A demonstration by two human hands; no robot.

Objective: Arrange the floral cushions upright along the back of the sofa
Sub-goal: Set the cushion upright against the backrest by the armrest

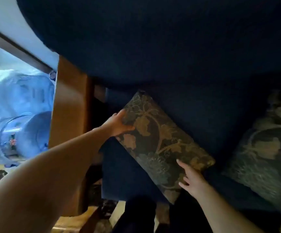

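Observation:
A dark floral cushion [160,145] with gold leaf patterns lies tilted on the dark blue sofa [170,47] near its left end. My left hand [119,123] grips the cushion's upper left edge, thumb on its face. My right hand [191,179] holds the lower right edge, fingers spread on the fabric. A second floral cushion [267,148] rests on the seat at the right, partly cut off by the frame edge. The sofa's backrest fills the upper part of the view.
A wooden armrest [69,106] stands at the sofa's left end. Beyond it lie large clear water bottles [18,135] on the floor. A patterned rug and wood floor [79,222] show at the bottom, beside my dark-clothed leg [139,216].

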